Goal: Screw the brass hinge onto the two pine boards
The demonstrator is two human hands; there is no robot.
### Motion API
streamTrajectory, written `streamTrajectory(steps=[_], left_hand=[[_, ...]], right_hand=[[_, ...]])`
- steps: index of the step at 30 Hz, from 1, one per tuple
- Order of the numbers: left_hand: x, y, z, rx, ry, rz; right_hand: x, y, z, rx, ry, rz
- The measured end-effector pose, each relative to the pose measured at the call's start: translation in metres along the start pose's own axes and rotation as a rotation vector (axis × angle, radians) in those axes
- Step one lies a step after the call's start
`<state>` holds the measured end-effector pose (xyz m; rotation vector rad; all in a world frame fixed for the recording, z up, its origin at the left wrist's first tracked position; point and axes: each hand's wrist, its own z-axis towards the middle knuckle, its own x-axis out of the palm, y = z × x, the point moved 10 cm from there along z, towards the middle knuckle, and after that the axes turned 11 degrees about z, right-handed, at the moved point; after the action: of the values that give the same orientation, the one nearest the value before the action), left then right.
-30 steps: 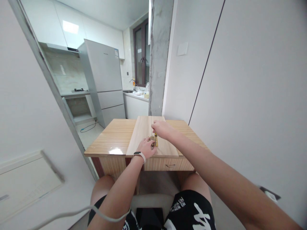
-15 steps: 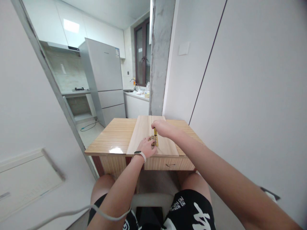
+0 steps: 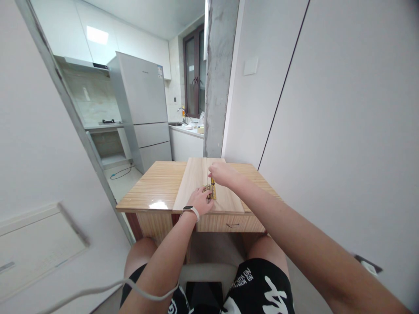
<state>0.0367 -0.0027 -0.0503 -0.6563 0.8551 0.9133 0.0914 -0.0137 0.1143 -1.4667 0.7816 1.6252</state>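
Observation:
Two pale wooden boards point(image 3: 188, 189) lie side by side on a striped wooden desk point(image 3: 153, 183). On them, near the seam, sits a brass-coloured hinge point(image 3: 214, 193). My left hand point(image 3: 200, 200), with a watch on its wrist, presses its fingers on the hinge's left part. Above the hinge my right hand point(image 3: 220, 173) is closed round the handle of a yellow screwdriver point(image 3: 212, 180), which points down at the hinge. The tip and any screw are too small to make out.
The desk has a drawer with a handle point(image 3: 233, 225) at its front edge, above my knees. A white cable point(image 3: 108, 288) crosses my left forearm. Beyond the desk stand a grey pillar point(image 3: 220, 78) and a fridge point(image 3: 144, 96); a white wall rises at the right.
My right hand has turned slightly on the screwdriver and shifted a little to the right. My left hand has stayed in place on the hinge.

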Motion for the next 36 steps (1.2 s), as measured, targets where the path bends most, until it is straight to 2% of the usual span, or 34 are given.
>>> streamTrajectory(steps=[5,14,20,27,31,36], left_hand=[[0.002,0.001,0.000,0.003,-0.002,-0.008],[0.001,0.000,-0.001,0.009,-0.004,0.002],[0.000,0.000,-0.001,0.004,0.001,0.006],[0.000,0.001,-0.001,0.001,0.010,-0.004],[-0.002,0.000,-0.001,-0.003,0.017,-0.009],[-0.004,-0.001,0.000,-0.016,0.035,-0.009]], right_hand=[[-0.003,0.008,-0.007,-0.102,-0.017,0.029],[0.002,0.016,-0.007,-0.142,0.054,0.082],[-0.001,0.017,-0.006,-0.124,0.045,0.060],[-0.010,0.010,-0.009,-0.070,0.093,0.017],[-0.007,0.009,-0.007,-0.056,0.086,-0.009],[0.002,0.005,-0.002,-0.008,0.017,-0.031]])
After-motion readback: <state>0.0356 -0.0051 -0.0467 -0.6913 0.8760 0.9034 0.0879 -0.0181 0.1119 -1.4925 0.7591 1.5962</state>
